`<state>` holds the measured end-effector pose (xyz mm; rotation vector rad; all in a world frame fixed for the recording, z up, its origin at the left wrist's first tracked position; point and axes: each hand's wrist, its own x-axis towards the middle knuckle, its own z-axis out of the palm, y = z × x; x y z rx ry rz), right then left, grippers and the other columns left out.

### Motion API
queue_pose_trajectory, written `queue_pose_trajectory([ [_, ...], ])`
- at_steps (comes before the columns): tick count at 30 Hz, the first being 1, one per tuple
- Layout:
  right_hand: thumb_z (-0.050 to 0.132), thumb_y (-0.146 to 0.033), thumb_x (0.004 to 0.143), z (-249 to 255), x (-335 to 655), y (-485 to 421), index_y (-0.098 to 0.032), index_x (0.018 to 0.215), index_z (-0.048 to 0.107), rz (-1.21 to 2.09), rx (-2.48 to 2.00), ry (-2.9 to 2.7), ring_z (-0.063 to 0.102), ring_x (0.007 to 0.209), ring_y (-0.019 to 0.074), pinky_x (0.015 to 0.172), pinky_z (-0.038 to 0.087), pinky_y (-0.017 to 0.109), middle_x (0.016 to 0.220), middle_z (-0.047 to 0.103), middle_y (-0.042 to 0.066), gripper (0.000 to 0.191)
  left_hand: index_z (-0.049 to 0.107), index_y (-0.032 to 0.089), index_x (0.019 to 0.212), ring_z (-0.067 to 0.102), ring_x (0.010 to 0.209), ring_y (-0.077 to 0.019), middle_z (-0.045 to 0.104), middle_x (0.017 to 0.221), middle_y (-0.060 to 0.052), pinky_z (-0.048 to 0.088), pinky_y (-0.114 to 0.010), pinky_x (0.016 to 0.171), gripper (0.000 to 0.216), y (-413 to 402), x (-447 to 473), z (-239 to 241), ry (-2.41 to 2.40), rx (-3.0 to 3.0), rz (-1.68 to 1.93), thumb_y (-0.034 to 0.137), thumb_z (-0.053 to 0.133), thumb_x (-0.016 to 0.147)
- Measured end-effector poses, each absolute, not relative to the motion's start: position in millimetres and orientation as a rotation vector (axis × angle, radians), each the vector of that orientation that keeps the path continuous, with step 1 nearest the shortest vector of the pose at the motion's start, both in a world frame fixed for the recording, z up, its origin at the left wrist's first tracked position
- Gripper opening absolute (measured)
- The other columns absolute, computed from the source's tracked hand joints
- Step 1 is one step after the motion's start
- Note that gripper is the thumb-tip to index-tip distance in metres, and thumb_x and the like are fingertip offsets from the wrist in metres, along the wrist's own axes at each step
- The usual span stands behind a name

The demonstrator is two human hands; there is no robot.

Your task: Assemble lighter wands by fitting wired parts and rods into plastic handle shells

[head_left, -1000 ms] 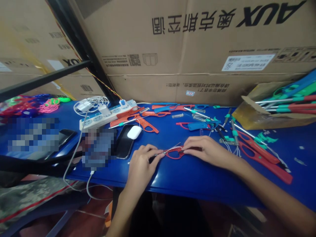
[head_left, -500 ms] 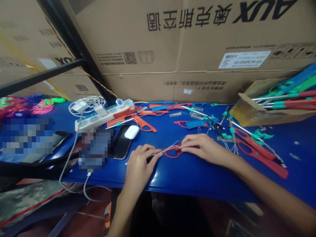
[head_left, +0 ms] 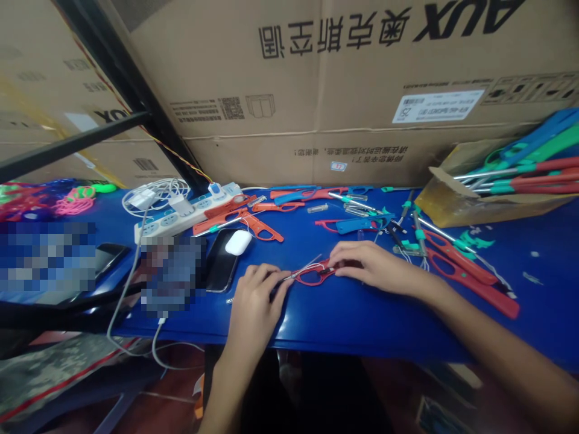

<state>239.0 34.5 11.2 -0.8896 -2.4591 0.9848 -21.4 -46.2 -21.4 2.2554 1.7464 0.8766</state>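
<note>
A red half-shell of a long-nose lighter [head_left: 309, 281], with a looped trigger opening, lies low over the blue table between my hands. Thin white wires [head_left: 313, 266] and a slim grey rod run along it. My left hand [head_left: 256, 298] is closed, thumb and fingers pinching the shell's left end where the wires meet it; the exact grip is partly hidden. My right hand [head_left: 368, 263] pinches the right end, beside a small black part [head_left: 329, 271] set in the shell. The fingers cover most of that end.
Beyond my hands lie orange lighter parts [head_left: 260, 228], a blue lighter shell [head_left: 355, 225] and red lighter handles [head_left: 470, 280]. An open carton [head_left: 502, 212] of lighters stands at right. A power strip [head_left: 158, 224], phone [head_left: 221, 259] and white earbud case [head_left: 238, 242] are at left.
The camera view has shifted slightly. My right fingers have moved a little along the shell, so more of the black part shows. Both hands still grip the shell.
</note>
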Motion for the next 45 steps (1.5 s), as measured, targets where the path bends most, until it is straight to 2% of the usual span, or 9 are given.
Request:
queue_pose_trajectory([
  [4,0.057,-0.025,0.098,12,244,37,-0.022,0.111,0.068,0.951,-0.877,-2.493,0.064,0.094,0.0163,0.085,0.050,0.032,0.105,0.068,0.004,0.018,0.066,0.020,0.117,0.055,0.110,-0.0259,0.067,0.115,-0.008,0.045,-0.041,0.088,0.021,-51,-14,-18,1.679,2.458,0.881,0.025,0.057,0.099],
  [10,0.055,-0.027,0.099,19,246,34,-0.025,0.117,0.070,0.901,-0.830,-2.567,0.065,0.101,0.0179,0.092,0.050,0.035,0.110,0.069,0.005,0.023,0.061,0.023,0.127,0.054,0.115,-0.0269,0.063,0.126,-0.008,0.045,-0.043,0.091,0.028,-48,6,-14,1.491,2.620,0.764,0.025,0.054,0.100],
  [21,0.050,-0.033,0.102,19,243,22,-0.025,0.120,0.072,0.683,-0.894,-2.712,0.063,0.110,0.0219,0.102,0.049,0.040,0.121,0.067,0.007,0.030,0.063,0.021,0.127,0.052,0.116,-0.0269,0.062,0.126,-0.009,0.046,-0.044,0.094,0.028,-45,13,-18,1.424,2.625,0.714,0.025,0.053,0.101],
  [25,0.051,-0.036,0.101,19,238,14,-0.021,0.118,0.073,0.521,-0.924,-2.722,0.063,0.112,0.0267,0.099,0.051,0.044,0.119,0.069,0.011,0.032,0.063,0.020,0.127,0.052,0.115,-0.0269,0.062,0.126,-0.009,0.047,-0.044,0.094,0.028,-44,13,-19,1.422,2.631,0.720,0.024,0.053,0.101],
  [30,0.049,-0.039,0.102,20,240,18,-0.022,0.121,0.071,0.511,-0.921,-2.744,0.065,0.109,0.0237,0.099,0.052,0.041,0.119,0.069,0.009,0.033,0.062,0.020,0.130,0.051,0.117,-0.0280,0.061,0.127,-0.011,0.047,-0.046,0.096,0.031,-44,13,-22,1.425,2.631,0.730,0.023,0.053,0.100],
  [35,0.047,-0.040,0.102,22,245,21,-0.023,0.123,0.070,0.400,-0.967,-2.772,0.066,0.106,0.0250,0.094,0.053,0.042,0.117,0.069,0.009,0.036,0.054,0.022,0.139,0.048,0.124,-0.0286,0.058,0.135,-0.011,0.043,-0.048,0.102,0.039,-42,14,-21,1.351,2.651,0.636,0.025,0.052,0.101],
  [40,0.047,-0.042,0.102,23,251,24,-0.029,0.125,0.070,0.354,-1.011,-2.781,0.066,0.104,0.0245,0.092,0.054,0.042,0.115,0.069,0.007,0.035,0.053,0.025,0.139,0.051,0.125,-0.0251,0.057,0.137,-0.008,0.042,-0.046,0.105,0.039,-12,-10,11,1.322,2.651,0.621,0.035,0.054,0.101],
  [43,0.047,-0.043,0.102,25,254,25,-0.031,0.125,0.070,0.396,-1.038,-2.780,0.067,0.103,0.0228,0.090,0.054,0.038,0.113,0.070,0.006,0.035,0.063,0.020,0.124,0.058,0.116,-0.0232,0.065,0.124,-0.008,0.045,-0.042,0.103,0.029,28,-29,43,1.440,2.627,0.734,0.035,0.050,0.102],
  [45,0.047,-0.043,0.102,27,255,26,-0.031,0.123,0.071,0.410,-1.028,-2.764,0.066,0.105,0.0222,0.091,0.054,0.037,0.116,0.069,0.005,0.034,0.065,0.018,0.119,0.061,0.110,-0.0244,0.067,0.117,-0.009,0.048,-0.041,0.098,0.028,57,-33,61,1.527,2.679,0.664,0.033,0.049,0.103],
])
